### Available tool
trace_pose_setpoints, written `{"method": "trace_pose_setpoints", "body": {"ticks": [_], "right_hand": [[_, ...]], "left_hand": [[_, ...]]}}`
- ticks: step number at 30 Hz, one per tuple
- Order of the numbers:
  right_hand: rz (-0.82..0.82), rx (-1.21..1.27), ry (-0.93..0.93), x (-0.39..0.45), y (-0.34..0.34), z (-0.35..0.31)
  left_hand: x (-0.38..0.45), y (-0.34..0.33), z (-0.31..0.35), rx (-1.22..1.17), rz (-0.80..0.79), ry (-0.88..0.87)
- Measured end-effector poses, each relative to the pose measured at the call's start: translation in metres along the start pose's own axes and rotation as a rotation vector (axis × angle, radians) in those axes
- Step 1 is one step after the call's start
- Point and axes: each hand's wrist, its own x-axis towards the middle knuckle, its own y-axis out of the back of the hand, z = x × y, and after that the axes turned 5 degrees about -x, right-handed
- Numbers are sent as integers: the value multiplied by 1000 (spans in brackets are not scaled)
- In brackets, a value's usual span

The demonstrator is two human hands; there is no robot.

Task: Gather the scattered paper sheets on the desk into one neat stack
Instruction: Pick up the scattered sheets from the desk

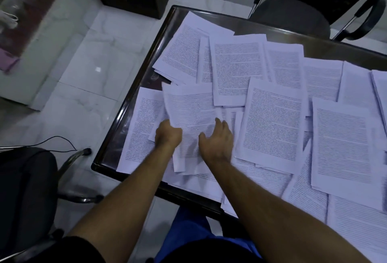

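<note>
Left hand (pixel 168 135) pinches a limp, curling sheet (pixel 192 112) by its edge, right hand (pixel 216 140) spread flat just beside; light, slippery sheets likely square best gripped at the edges.

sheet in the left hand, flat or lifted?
Lifted: the sheet curls up off the pile, its left edge pinched by the left hand.

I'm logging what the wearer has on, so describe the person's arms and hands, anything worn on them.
Both forearms are bare. The left hand and right hand show no gloves, rings, watch or bands. A black short sleeve covers the left upper arm at the bottom edge. The right sleeve is out of view.
</note>
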Motion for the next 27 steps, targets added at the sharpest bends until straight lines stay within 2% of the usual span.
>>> {"method": "trace_pose_setpoints", "body": {"ticks": [2,5,9,14,17,20,22,24,27], "right_hand": [[-3,-37,0,-1,-3,-4],[-19,-44,-39,1,-8,-11],[-41,-72,5,-7,-15,-12],[-1,4,33,-13,-16,-14],[31,93,35,-13,-11,-18],[-32,232,10,-15,-8,-23],[-100,292,-18,-20,-11,-28],[-150,307,-22,-23,-15,-34],[-185,300,-5,-27,-24,-43]], "left_hand": [[7,19,-7,72,74,23],[16,30,-7,326,171,-91],[16,17,10,385,158,-207],[18,18,10,220,50,-137],[24,37,-4,28,-22,-51],[28,58,-24,-199,-87,22],[29,73,-38,-253,-84,49],[29,81,-44,-148,-40,20],[24,86,-44,302,166,-103]]}}
